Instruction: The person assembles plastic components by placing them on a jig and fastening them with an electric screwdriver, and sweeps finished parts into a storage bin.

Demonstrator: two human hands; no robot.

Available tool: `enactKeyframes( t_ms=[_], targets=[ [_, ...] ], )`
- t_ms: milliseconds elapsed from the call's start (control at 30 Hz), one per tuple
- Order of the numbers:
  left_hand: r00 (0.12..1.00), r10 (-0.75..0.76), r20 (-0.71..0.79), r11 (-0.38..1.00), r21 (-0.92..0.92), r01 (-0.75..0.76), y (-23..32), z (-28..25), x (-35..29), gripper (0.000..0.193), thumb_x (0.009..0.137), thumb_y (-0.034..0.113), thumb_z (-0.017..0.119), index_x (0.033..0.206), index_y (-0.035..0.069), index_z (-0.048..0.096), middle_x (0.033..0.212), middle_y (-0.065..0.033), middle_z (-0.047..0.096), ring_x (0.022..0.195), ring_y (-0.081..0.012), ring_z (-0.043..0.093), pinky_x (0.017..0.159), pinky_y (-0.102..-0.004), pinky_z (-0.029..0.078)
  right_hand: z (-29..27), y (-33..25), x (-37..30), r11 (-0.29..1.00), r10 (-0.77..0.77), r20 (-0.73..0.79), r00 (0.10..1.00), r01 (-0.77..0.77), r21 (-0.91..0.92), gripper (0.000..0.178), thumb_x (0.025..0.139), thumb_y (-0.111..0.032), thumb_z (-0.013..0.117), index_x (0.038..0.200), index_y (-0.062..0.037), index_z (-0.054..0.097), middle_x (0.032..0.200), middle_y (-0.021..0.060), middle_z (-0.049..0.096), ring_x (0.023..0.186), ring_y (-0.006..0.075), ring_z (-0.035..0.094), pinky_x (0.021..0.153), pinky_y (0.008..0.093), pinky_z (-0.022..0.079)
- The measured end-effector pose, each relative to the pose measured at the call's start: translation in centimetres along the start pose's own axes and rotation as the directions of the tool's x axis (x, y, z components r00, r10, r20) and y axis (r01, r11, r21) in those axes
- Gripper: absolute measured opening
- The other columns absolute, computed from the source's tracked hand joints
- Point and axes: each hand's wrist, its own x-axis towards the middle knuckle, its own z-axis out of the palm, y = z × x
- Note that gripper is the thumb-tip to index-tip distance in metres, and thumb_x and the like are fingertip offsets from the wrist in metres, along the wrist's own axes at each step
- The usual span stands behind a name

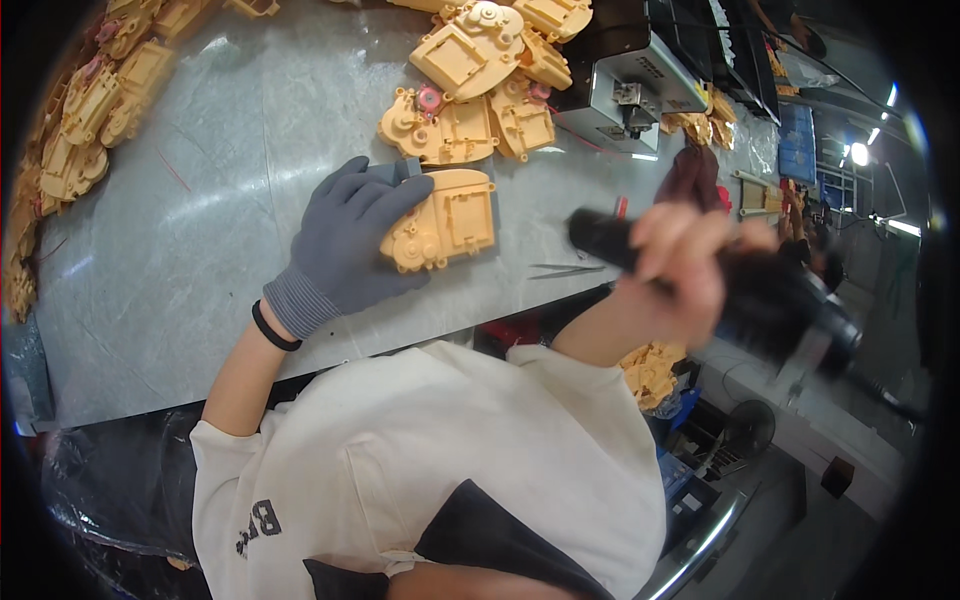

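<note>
My left hand (pixel 350 235), in a grey knit glove, grips a yellow-orange plastic housing (pixel 440 222) by its left side. This part has a rectangular recess and rests against a grey block (pixel 394 172) on the table. Off to the right, my bare right hand (pixel 680 262) is wrapped round a black electric screwdriver (pixel 775 300) with a cord trailing from its far end. Both hand and tool are smeared by motion, and the tool is held apart from the housing. Tweezers (pixel 567 270) lie on the table between the two hands.
Matching housings (pixel 465 60) are heaped beyond my left hand, some with pink-red wheels. More housings (pixel 90 110) line the grey metal table's (pixel 220 150) left edge. A metal-fronted machine (pixel 625 95) stands at the back right. Below the table edge sit further yellow parts (pixel 652 378).
</note>
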Motion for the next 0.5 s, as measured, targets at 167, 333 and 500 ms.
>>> enactKeyframes(
  t_ms=[167, 333, 500],
  targets=[
    [1.0, -0.007, 0.031, 1.0, 0.021, 0.006, 0.5, 0.0, 0.3, 0.078, 0.056, 0.029, 0.079, 0.124, 0.011, 0.047, 0.095, -0.0064, 0.057, 0.1, -0.024, 0.053, 0.101, -0.0443, 0.035, -7.4, 1.6, 8.2, 0.868, -0.303, -0.469, 0.83, 0.037, -0.495, 0.041, 0.064, 0.01, 0.057, 0.102, 0.0024, 0.047, 0.058, 0.0076, 0.052, 0.046, 0.0156, 0.049, 0.05, 0.0278, 0.045],
    [1.0, -0.004, 0.025, 1.0, 0.006, 0.004, 0.3, 0.1, 0.3, 0.078, 0.056, 0.029, 0.079, 0.124, 0.011, 0.047, 0.097, -0.0072, 0.057, 0.099, -0.024, 0.053, 0.101, -0.0448, 0.036, -7.9, 4.8, 8.2, 0.846, -0.217, -0.49, 0.844, -0.088, -0.525, 0.032, 0.066, 0.01, 0.058, 0.096, 0.0039, 0.049, 0.06, 0.0085, 0.052, 0.045, 0.0156, 0.049, 0.05, 0.0274, 0.044],
    [1.0, 0.01, 0.001, 1.0, 0.0, -0.01, -0.2, 0.3, 0.1, 0.077, 0.056, 0.03, 0.079, 0.124, 0.011, 0.048, 0.095, -0.007, 0.057, 0.096, -0.0245, 0.054, 0.099, -0.0442, 0.037, -4.3, 2.5, 3.5, 0.96, -0.014, -0.436, 0.9, -0.11, -0.258, 0.04, 0.067, 0.01, 0.056, 0.104, 0.0008, 0.045, 0.063, 0.0079, 0.051, 0.045, 0.0163, 0.048, 0.051, 0.0315, 0.044]
  ],
)
